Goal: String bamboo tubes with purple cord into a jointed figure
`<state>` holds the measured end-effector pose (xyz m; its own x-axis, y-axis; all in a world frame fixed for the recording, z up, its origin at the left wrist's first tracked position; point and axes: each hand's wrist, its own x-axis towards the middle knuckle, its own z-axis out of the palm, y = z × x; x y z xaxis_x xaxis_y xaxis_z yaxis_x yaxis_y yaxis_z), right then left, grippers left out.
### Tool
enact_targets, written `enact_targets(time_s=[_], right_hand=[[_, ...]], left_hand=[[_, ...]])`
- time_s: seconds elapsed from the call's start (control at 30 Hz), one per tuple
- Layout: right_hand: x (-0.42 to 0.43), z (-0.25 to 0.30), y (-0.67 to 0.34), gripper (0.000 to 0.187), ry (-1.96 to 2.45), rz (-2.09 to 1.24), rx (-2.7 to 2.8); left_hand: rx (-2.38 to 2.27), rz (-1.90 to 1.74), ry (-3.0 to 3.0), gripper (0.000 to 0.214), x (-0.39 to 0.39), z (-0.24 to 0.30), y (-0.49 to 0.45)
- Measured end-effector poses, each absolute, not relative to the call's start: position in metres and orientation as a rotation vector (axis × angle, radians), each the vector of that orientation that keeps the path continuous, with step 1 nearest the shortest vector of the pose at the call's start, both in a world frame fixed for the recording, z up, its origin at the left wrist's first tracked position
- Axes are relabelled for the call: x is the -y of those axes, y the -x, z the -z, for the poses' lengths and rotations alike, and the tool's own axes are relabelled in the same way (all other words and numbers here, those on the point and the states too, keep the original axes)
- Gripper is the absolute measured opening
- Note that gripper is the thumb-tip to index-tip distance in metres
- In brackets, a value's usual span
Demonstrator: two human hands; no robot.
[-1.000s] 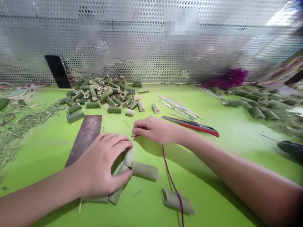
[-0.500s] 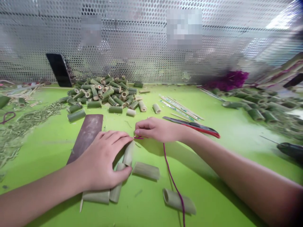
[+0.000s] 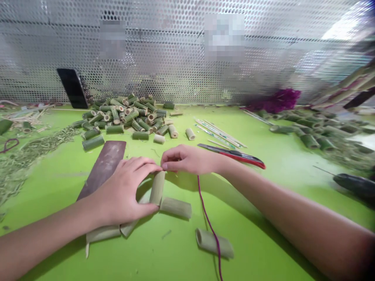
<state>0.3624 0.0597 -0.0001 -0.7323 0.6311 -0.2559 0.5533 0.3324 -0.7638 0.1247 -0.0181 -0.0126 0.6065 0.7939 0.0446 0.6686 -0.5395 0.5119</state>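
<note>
The left hand lies loosely open just beside a bamboo tube. The right hand pinches shut near it; whatever it grips is too small to tell.

**Left hand** arched over a group of cut bamboo tubes, pale green, skin scraped matte.

- First tube: lying lengthwise, pointing away from the person, just under the left fingertips.
- Second tube: on its side, touching the first tube's near end.
- Third tube and fourth tube: under the left hand's edge, partly hidden, touching each other.
- Fifth tube: well apart at the front, open end facing left.

Purple cord runs from just below the right hand across the fifth tube. Right fingertips pinched, almost touching the left fingertips; anything held there is too small to tell.
</note>
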Motion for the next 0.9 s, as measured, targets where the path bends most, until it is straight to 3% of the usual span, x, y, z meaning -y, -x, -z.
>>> enact_targets(time_s=[0.3,0.9], right_hand=[[-0.060,0.006,-0.361,0.026,0.998,-1.601,2.146],[-0.054,-0.007,-0.365,0.024,0.839,-1.643,2.195]], left_hand=[[-1.117,-0.466,-2.405,0.062,0.018,0.017,-0.119],[-1.180,-0.575,-2.543,0.051,0.027,0.022,-0.119]])
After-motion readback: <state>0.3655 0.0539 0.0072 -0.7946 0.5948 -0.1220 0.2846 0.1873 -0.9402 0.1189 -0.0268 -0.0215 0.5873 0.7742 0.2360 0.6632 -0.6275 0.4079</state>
